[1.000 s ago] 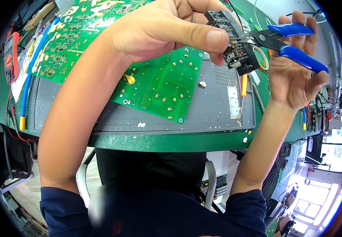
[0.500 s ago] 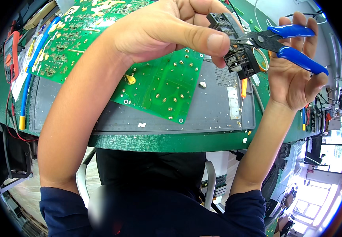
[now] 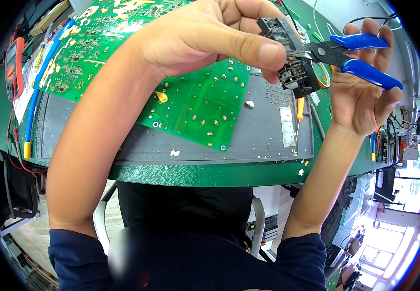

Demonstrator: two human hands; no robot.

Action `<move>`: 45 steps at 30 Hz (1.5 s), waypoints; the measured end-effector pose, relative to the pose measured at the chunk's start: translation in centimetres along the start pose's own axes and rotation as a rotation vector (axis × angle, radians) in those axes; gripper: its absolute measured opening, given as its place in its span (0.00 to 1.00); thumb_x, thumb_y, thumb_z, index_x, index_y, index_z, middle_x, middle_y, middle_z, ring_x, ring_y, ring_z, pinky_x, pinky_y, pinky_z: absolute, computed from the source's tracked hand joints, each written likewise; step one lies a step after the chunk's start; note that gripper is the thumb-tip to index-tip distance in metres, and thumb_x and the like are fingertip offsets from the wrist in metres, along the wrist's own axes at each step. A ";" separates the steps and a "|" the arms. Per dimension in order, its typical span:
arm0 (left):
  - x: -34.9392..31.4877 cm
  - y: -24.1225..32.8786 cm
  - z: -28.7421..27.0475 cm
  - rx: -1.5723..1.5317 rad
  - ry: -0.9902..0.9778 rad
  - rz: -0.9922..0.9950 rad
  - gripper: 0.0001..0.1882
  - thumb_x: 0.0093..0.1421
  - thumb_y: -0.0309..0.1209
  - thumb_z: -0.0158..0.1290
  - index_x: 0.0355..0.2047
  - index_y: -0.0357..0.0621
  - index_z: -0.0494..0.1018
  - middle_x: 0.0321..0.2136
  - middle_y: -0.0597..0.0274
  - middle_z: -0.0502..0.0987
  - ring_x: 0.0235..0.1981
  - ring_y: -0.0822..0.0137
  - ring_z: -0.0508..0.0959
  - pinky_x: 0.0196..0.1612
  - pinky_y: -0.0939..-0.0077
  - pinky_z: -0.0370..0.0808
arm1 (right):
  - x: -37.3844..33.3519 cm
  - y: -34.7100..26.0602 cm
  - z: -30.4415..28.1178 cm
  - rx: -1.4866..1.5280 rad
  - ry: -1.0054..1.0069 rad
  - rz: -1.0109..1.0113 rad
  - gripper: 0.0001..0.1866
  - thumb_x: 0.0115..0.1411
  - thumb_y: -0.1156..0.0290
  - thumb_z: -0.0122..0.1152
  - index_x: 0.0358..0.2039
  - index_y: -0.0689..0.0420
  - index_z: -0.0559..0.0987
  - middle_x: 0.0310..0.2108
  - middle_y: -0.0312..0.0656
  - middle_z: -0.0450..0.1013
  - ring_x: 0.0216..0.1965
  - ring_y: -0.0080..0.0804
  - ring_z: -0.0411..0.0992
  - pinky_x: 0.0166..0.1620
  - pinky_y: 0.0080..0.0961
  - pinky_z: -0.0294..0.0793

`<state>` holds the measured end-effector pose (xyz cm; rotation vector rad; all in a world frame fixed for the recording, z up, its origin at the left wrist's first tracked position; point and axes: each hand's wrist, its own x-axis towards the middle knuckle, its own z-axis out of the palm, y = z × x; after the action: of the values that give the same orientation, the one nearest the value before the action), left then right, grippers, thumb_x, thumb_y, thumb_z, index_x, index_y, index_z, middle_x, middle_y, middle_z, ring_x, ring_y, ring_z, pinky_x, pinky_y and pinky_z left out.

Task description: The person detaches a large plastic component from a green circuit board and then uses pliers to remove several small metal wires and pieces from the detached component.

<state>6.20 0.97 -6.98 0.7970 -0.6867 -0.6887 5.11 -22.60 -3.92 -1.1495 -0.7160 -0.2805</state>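
Raised over the right part of the bench, my left hand (image 3: 219, 36) pinches a black block-shaped electronic part (image 3: 295, 72) between thumb and fingers. Metal contacts show in its openings. My right hand (image 3: 360, 92) holds blue-handled cutting pliers (image 3: 338, 53), the handles lying across the fingers and by the thumb. The pliers' jaw tips reach into the middle of the black part, close to my left thumb. Whether the jaws grip a piece there cannot be made out. Below my left hand lies a green circuit board (image 3: 195, 109) with solder points and a yellow blob.
A grey work mat (image 3: 263, 136) with white crumbs covers the green bench. An orange-handled screwdriver (image 3: 299, 109) and a metal plate (image 3: 286, 127) lie at its right. At left are a blue tube (image 3: 35, 102), a red multimeter (image 3: 11, 70) and another circuit board (image 3: 81, 63).
The black part has shifted very slightly right and down with my left hand. The pliers' jaws stay at it, and their handles have barely moved.
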 end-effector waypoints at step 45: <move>0.9 0.2 0.4 0.195 0.245 0.249 0.18 0.44 0.15 0.55 0.36 0.36 0.64 0.34 0.57 0.72 0.35 0.72 0.73 0.41 0.81 0.72 | 0.6 0.6 0.5 -0.086 -0.010 -0.033 0.38 0.41 0.58 0.66 0.50 0.57 0.59 0.52 0.51 0.56 0.54 0.49 0.55 0.51 0.30 0.65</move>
<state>6.43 0.25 -6.37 0.9386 -0.6221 -0.2945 5.69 -21.79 -3.92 -1.2220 -0.7379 -0.3358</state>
